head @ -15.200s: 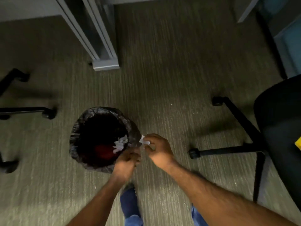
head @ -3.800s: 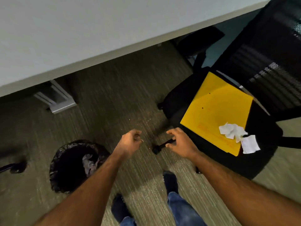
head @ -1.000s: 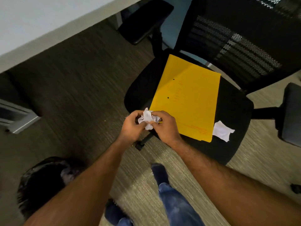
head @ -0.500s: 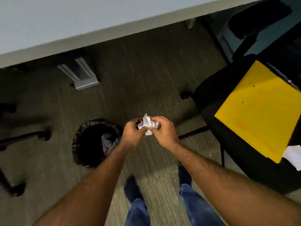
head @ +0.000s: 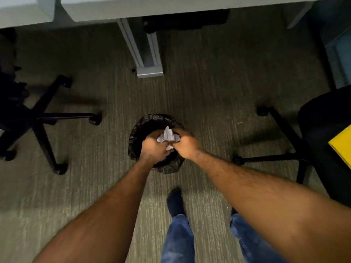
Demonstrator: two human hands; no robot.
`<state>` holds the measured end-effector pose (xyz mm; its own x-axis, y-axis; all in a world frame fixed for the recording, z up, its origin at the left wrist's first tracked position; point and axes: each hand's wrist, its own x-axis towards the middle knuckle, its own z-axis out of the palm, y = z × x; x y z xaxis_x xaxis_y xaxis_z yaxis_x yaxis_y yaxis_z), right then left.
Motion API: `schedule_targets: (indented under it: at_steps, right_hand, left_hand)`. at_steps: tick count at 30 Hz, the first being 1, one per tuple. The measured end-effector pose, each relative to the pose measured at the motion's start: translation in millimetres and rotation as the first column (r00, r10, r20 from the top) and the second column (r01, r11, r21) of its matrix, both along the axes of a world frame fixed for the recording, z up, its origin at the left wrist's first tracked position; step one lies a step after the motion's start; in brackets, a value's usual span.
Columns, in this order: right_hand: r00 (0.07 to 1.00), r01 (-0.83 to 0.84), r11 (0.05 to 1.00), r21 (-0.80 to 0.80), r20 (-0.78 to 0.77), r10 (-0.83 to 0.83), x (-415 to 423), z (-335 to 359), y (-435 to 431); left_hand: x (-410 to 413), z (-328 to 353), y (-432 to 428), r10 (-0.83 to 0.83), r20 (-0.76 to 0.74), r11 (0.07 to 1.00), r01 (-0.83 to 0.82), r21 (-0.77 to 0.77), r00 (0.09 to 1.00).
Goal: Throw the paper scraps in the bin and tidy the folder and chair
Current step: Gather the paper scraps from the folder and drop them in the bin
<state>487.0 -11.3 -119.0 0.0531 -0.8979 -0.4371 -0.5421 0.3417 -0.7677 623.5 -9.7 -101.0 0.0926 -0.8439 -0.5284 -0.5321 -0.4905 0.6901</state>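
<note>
A crumpled white paper scrap [head: 167, 135] is pinched between my left hand [head: 154, 149] and my right hand [head: 185, 145], directly over the round bin [head: 140, 130] lined with a black bag. My hands cover most of the bin's opening, so its contents are hidden. At the right edge stands the black office chair [head: 326, 118], with only a corner of the yellow folder [head: 342, 147] showing on its seat.
A grey desk leg [head: 148, 54] stands on the carpet beyond the bin, under the pale desk edge [head: 133, 8]. Another chair's black wheeled base [head: 43, 118] spreads at the left. My feet and jeans [head: 178, 224] are just below the bin.
I have turned left from the chair toward the bin. Both hands carried the scrap from beside the bin to right above its opening. The folder has slid almost out of view.
</note>
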Motion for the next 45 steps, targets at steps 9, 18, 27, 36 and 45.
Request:
schedule_targets:
  at_steps: [9, 18, 27, 36, 45]
  right_hand:
    - [0.993, -0.074, 0.994, 0.079, -0.091, 0.081, 3, -14, -11]
    - [0.992, 0.0, 0.986, 0.165, -0.124, 0.02, -40, -6, 8]
    - [0.976, 0.168, 0.977, 0.134, -0.159, -0.146, -127, 42, 37]
    - [0.943, 0.312, 0.946, 0.093, -0.147, -0.297, -240, 75, 79]
    - [0.826, 0.53, 0.847, -0.032, -0.205, -0.525, -363, 101, 145]
  left_hand:
    - [37, -1, 5, -0.017, 0.076, 0.999, 0.013, 0.051, 0.997]
    - [19, 3, 3, -0.105, 0.093, 0.989, 0.094, 0.113, 0.99]
    - [-74, 31, -2, -0.36, -0.04, 0.93, 0.362, 0.061, 0.932]
    - [-181, 76, -12, -0.751, 0.2, 0.636, 0.771, -0.04, 0.63]
    - [-297, 106, -10, -0.897, 0.227, 0.375, 0.925, -0.061, 0.378]
